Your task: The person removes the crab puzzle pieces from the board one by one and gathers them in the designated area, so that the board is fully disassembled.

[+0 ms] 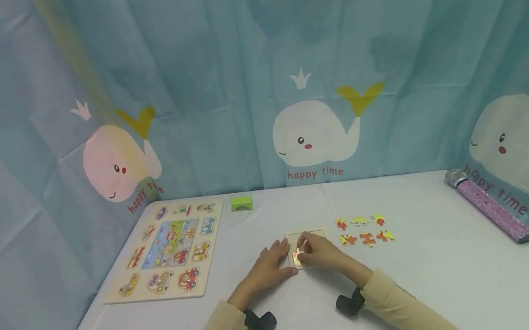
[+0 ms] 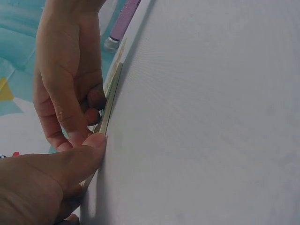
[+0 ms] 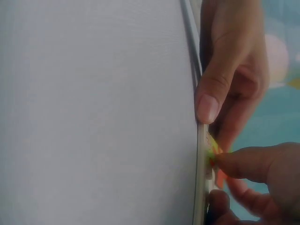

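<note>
A small wooden puzzle tray (image 1: pixel 315 231) lies on the white table in front of the person. My left hand (image 1: pixel 267 266) rests at the tray's left side with fairly straight fingers, its thumb against the near edge. Over the tray, my right hand (image 1: pixel 321 251) pinches a yellow and orange jigsaw piece (image 3: pixel 220 177) between thumb and fingers, partly hidden by them. More yellow artwork shows at the tray's lower left. To the right lie several loose jigsaw pieces (image 1: pixel 367 239) in two rows, yellow with red and orange.
A larger vehicle peg puzzle board (image 1: pixel 125 258) lies at the left. Behind, near the table's back edge, is a green arched block (image 1: pixel 242 203). A glittery pink microphone-like toy (image 1: pixel 491 205) lies at the right. A blue whale-print curtain (image 1: pixel 212 82) hangs around the table.
</note>
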`<action>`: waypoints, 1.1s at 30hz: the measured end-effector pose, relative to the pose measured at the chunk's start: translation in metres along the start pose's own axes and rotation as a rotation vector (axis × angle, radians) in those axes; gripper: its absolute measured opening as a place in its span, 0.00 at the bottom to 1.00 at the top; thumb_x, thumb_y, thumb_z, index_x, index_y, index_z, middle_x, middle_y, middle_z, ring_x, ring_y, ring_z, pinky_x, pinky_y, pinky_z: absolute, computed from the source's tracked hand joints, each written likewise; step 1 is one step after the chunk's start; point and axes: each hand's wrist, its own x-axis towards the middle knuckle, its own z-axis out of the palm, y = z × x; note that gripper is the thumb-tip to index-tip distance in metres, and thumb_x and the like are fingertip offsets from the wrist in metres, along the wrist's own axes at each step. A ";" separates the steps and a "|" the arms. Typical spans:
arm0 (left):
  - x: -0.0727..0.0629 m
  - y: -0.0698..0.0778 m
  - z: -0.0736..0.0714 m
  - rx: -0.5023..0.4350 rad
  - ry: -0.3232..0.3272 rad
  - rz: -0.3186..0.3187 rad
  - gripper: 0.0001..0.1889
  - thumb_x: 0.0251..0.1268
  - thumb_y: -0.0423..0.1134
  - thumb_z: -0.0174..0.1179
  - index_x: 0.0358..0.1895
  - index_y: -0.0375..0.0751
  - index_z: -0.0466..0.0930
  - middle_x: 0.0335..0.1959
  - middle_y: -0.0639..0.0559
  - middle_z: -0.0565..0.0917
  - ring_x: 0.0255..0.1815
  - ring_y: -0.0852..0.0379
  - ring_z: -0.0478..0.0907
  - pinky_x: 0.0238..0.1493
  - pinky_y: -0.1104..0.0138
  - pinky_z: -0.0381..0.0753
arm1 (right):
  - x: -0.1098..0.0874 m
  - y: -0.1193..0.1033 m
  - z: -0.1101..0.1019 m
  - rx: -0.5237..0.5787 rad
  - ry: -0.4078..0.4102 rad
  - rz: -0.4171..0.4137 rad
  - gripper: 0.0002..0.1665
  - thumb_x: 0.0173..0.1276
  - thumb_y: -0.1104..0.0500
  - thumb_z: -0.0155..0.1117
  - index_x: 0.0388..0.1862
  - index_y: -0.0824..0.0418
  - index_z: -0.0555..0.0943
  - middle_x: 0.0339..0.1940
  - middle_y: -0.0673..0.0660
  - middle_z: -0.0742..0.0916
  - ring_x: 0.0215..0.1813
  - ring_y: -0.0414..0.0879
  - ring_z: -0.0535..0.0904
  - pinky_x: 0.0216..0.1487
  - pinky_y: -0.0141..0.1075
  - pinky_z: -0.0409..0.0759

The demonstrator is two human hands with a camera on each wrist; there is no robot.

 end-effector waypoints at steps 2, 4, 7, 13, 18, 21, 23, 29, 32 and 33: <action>0.000 0.000 0.000 0.004 0.001 0.000 0.35 0.58 0.49 0.61 0.65 0.33 0.64 0.70 0.44 0.61 0.73 0.44 0.53 0.71 0.46 0.48 | -0.001 0.001 0.000 0.007 0.008 -0.015 0.11 0.58 0.63 0.64 0.39 0.60 0.73 0.26 0.51 0.78 0.27 0.41 0.70 0.28 0.30 0.68; 0.000 0.000 0.000 0.002 -0.001 -0.002 0.35 0.57 0.50 0.61 0.65 0.34 0.64 0.70 0.44 0.61 0.73 0.44 0.53 0.71 0.46 0.48 | -0.001 0.002 0.000 0.001 0.019 -0.039 0.11 0.58 0.64 0.65 0.39 0.60 0.74 0.27 0.51 0.79 0.28 0.40 0.71 0.29 0.30 0.69; 0.000 0.000 0.000 0.000 -0.009 -0.007 0.35 0.58 0.50 0.61 0.65 0.34 0.64 0.70 0.45 0.61 0.73 0.44 0.52 0.71 0.46 0.47 | 0.000 0.004 -0.002 -0.010 0.036 -0.063 0.10 0.57 0.65 0.65 0.37 0.60 0.76 0.27 0.51 0.80 0.28 0.39 0.72 0.28 0.28 0.70; 0.001 0.001 0.000 0.011 -0.019 -0.029 0.35 0.58 0.51 0.60 0.66 0.36 0.63 0.71 0.47 0.60 0.73 0.46 0.51 0.71 0.48 0.47 | 0.002 0.006 -0.006 0.011 0.055 -0.047 0.05 0.54 0.64 0.68 0.31 0.60 0.81 0.24 0.49 0.82 0.26 0.38 0.73 0.26 0.27 0.71; 0.001 0.002 0.000 0.016 -0.025 -0.047 0.35 0.59 0.51 0.59 0.66 0.37 0.63 0.71 0.48 0.60 0.73 0.47 0.51 0.72 0.49 0.47 | 0.002 0.010 -0.009 0.035 0.061 0.000 0.03 0.55 0.61 0.68 0.28 0.59 0.83 0.24 0.49 0.84 0.27 0.38 0.72 0.27 0.27 0.69; 0.000 0.002 0.001 0.017 -0.027 -0.041 0.35 0.59 0.51 0.59 0.66 0.36 0.63 0.71 0.47 0.60 0.73 0.46 0.51 0.72 0.48 0.47 | 0.000 0.013 -0.011 0.074 0.068 0.005 0.04 0.57 0.59 0.67 0.28 0.59 0.83 0.24 0.50 0.84 0.26 0.38 0.72 0.26 0.28 0.69; 0.000 0.002 0.002 0.016 -0.027 -0.033 0.35 0.59 0.51 0.59 0.66 0.36 0.63 0.71 0.47 0.60 0.73 0.45 0.52 0.71 0.48 0.48 | -0.002 0.016 -0.014 0.117 0.072 0.017 0.06 0.58 0.57 0.67 0.29 0.58 0.83 0.25 0.49 0.85 0.26 0.38 0.73 0.26 0.28 0.70; 0.000 0.002 0.002 0.025 -0.035 -0.048 0.35 0.59 0.52 0.59 0.66 0.37 0.62 0.71 0.47 0.59 0.73 0.47 0.51 0.72 0.49 0.47 | -0.014 0.031 -0.033 0.220 0.065 0.064 0.09 0.58 0.53 0.67 0.31 0.59 0.83 0.29 0.51 0.86 0.30 0.39 0.77 0.32 0.30 0.75; 0.000 0.001 0.000 0.023 -0.027 -0.044 0.35 0.59 0.51 0.59 0.66 0.36 0.62 0.71 0.47 0.59 0.73 0.46 0.51 0.72 0.49 0.46 | -0.023 0.038 -0.048 0.227 0.070 0.101 0.11 0.57 0.54 0.67 0.33 0.61 0.83 0.32 0.53 0.87 0.33 0.40 0.78 0.34 0.32 0.76; 0.000 0.001 -0.002 0.023 -0.024 -0.042 0.35 0.59 0.51 0.59 0.66 0.36 0.62 0.71 0.47 0.59 0.74 0.46 0.50 0.72 0.49 0.46 | -0.026 0.041 -0.053 0.223 0.073 0.121 0.11 0.57 0.54 0.67 0.33 0.61 0.83 0.32 0.53 0.86 0.33 0.40 0.77 0.33 0.32 0.76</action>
